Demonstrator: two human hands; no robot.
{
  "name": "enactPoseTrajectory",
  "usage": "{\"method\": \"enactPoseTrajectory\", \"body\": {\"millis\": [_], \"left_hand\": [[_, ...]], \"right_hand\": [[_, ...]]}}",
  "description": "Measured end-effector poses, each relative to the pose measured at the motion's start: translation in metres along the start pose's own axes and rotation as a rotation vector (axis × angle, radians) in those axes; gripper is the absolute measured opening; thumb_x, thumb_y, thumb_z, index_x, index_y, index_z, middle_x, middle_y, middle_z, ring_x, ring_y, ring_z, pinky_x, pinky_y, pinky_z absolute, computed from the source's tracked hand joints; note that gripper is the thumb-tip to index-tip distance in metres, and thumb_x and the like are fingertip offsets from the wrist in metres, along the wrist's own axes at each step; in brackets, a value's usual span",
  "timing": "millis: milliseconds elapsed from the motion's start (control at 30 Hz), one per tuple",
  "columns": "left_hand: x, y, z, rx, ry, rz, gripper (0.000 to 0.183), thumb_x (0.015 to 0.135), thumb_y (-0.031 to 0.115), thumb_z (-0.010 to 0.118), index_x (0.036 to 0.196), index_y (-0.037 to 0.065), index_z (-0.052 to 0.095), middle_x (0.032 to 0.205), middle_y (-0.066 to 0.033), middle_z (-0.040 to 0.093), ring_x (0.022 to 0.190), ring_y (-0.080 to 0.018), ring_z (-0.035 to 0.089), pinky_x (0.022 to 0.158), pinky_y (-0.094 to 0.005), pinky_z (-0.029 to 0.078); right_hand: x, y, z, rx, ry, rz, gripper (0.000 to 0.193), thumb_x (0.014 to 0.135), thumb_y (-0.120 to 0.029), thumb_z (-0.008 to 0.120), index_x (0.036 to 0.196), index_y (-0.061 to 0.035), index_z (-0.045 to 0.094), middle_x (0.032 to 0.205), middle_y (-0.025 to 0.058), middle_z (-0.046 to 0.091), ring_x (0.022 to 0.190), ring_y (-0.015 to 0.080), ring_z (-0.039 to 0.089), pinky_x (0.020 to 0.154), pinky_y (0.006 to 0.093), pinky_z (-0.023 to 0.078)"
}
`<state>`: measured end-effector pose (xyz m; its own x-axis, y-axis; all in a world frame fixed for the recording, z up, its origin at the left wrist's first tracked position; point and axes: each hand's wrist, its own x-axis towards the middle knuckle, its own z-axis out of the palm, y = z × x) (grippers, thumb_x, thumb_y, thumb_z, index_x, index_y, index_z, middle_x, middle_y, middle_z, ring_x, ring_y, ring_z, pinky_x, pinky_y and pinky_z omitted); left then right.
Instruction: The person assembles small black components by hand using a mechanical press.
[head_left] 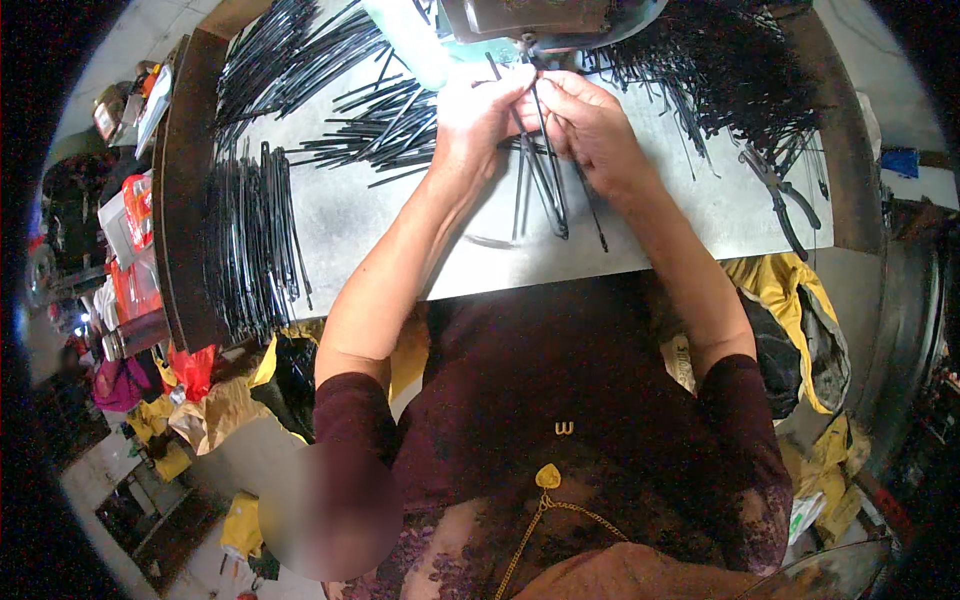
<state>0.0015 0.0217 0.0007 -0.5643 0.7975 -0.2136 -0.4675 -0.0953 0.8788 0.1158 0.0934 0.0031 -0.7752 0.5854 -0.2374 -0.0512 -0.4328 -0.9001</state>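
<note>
Close under the machine head [540, 22], my left hand [472, 112] and my right hand [598, 128] meet with their fingertips almost together. Both are closed, pinching thin black rods [556, 190] that slant down toward the table's front edge. Exactly where each rod is gripped is partly covered by the fingers. Left of my left hand lies a loose pile of black rods [385, 138]. Pliers with dark handles [778, 190] rest on the table to the right of my right forearm.
A neat row of black rods [245, 240] lies along the left raised edge [188, 200], with another heap [290, 65] behind it. Tangled thin black pieces [720, 70] cover the back right. Yellow-edged sacks [805, 330] stand below the table's right front.
</note>
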Motion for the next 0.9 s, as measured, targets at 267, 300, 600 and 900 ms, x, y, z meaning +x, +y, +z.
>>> {"method": "enactPoseTrajectory", "body": {"millis": [267, 300, 600, 900], "left_hand": [[-0.023, 0.050, -0.033, 0.288, -0.292, 0.069, 0.012, 0.079, 0.007, 0.066, 0.075, -0.003, 0.061, 0.061, -0.0090, 0.061, 0.046, -0.0127, 0.053, 0.044, -0.0243, 0.038], [-0.033, 0.054, -0.056, 0.375, -0.245, 0.147, 0.015, 0.080, 0.010, 0.065, 0.080, -0.005, 0.060, 0.060, -0.0086, 0.060, 0.046, -0.0121, 0.052, 0.044, -0.0252, 0.039], [-0.157, 0.153, -0.206, 0.880, 0.698, 0.702, 0.034, 0.083, 0.012, 0.068, 0.114, 0.001, 0.059, 0.107, -0.0074, 0.065, 0.098, -0.0151, 0.060, 0.089, -0.0278, 0.046], [-0.272, 0.176, -0.362, 0.583, 1.540, 1.270, 0.044, 0.074, 0.005, 0.074, 0.111, -0.003, 0.052, 0.107, -0.0103, 0.057, 0.097, -0.0205, 0.055, 0.088, -0.0330, 0.044]], "right_hand": [[-0.032, 0.002, 0.006, -0.710, -0.063, -0.394, 0.035, 0.098, -0.030, 0.042, 0.119, -0.0072, 0.058, 0.057, -0.0008, 0.048, 0.039, 0.0037, 0.031, 0.038, 0.0189, 0.023], [-0.038, -0.005, 0.013, -0.640, -0.006, -0.062, 0.035, 0.098, -0.029, 0.043, 0.122, -0.0072, 0.057, 0.057, -0.0007, 0.048, 0.040, 0.0032, 0.032, 0.038, 0.0179, 0.024], [-0.035, 0.010, 0.051, -0.575, -0.232, 0.028, 0.030, 0.097, -0.025, 0.048, 0.116, -0.0060, 0.059, 0.056, -0.0009, 0.048, 0.041, 0.0017, 0.036, 0.040, 0.0164, 0.026], [-0.033, 0.041, 0.122, -0.808, -0.515, 0.091, 0.023, 0.093, -0.018, 0.052, 0.109, -0.0074, 0.065, 0.065, 0.0006, 0.055, 0.054, 0.0071, 0.049, 0.048, 0.0238, 0.040]]}}
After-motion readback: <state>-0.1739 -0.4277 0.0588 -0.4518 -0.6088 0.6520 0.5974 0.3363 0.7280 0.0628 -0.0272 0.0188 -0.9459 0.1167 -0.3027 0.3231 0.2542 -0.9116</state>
